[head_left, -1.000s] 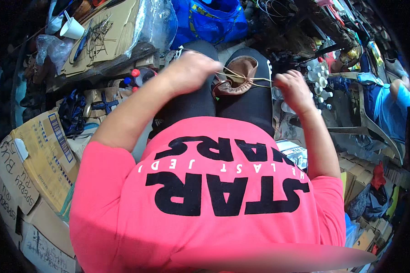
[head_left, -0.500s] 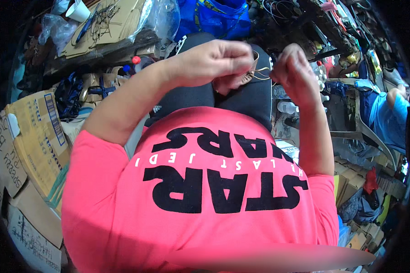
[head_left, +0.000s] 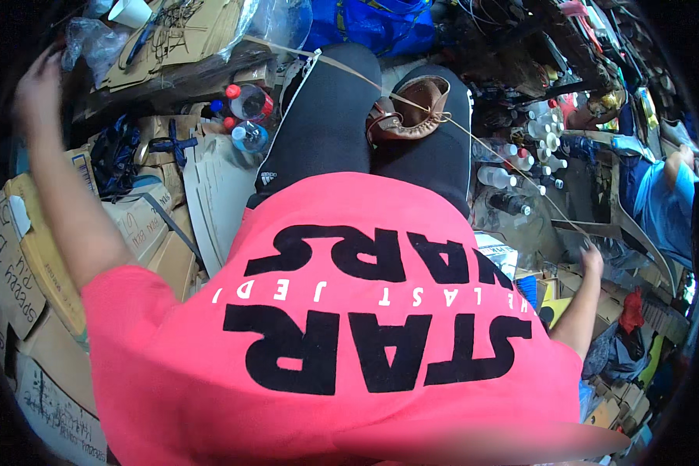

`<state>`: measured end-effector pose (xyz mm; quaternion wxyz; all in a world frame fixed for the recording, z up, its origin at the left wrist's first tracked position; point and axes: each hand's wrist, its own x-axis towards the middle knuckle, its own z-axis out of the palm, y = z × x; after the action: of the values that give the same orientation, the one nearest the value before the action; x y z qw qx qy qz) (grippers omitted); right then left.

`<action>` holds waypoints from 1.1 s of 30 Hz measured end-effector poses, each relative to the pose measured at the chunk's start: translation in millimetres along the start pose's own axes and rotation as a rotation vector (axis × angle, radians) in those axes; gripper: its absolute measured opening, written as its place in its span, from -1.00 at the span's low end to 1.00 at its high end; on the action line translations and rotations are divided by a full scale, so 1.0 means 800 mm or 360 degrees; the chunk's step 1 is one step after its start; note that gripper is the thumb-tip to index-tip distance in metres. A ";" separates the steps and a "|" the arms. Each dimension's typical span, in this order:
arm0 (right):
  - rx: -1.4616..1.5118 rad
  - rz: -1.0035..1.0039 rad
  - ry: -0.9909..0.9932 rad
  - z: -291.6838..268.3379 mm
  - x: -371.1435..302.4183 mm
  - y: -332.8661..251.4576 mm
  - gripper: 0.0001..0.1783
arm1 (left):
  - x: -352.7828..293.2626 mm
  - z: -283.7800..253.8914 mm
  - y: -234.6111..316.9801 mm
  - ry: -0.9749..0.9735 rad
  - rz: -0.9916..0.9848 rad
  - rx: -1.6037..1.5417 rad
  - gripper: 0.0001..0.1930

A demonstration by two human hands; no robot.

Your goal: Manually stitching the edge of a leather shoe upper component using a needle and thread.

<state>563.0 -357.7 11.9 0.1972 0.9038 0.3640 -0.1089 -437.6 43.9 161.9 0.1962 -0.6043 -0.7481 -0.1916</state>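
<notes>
A brown leather shoe piece (head_left: 419, 113), probably a moccasin upper, rests on my dark-trousered thighs. A thin tan thread (head_left: 512, 161) passes through its edge and runs out to both sides. On the right, the thread stretches to my right hand (head_left: 592, 258), whose fingers are closed on it, low beside my body. The other length slants up and left, and I lose sight of it over the cardboard. My left hand (head_left: 40, 89) is raised far out at the left, blurred; its grip does not show clearly.
Plastic bottles (head_left: 250, 136) stand left of my legs, and several more bottles (head_left: 497, 177) stand on the right. Marked cardboard boxes (head_left: 43, 256) fill the left side. A blue bag (head_left: 373, 27) lies ahead. Another person in a blue shirt (head_left: 664, 202) sits at far right.
Both hands have swung apart from above the lap, the left far out to the left, the right out and down to the right. The thread is drawn out long, uncovering the shoe piece.
</notes>
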 end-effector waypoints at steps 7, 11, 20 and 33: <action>0.1599 -0.1124 -0.0763 -0.082 -0.150 -0.441 -0.46 | -0.268 0.060 0.362 -0.0972 0.1272 -0.1437 -0.48; 0.1927 -0.1382 -0.0640 -0.073 -0.165 -0.506 -0.73 | -0.293 0.064 0.412 -0.1191 0.1354 -0.1548 -0.44; 0.1978 -0.1331 -0.0593 -0.063 -0.152 -0.519 -0.74 | -0.302 0.074 0.454 -0.0675 0.1645 -0.1503 -0.82; 0.1856 -0.1183 -0.0324 -0.073 -0.117 -0.462 -0.73 | -0.251 0.075 0.425 -0.0952 0.1158 -0.1699 -0.66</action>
<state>240.3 -146.5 -6.1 -0.3374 0.6629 0.5111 -0.4308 -69.5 -24.3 22.6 -0.2886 -0.8561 -0.3247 -0.2801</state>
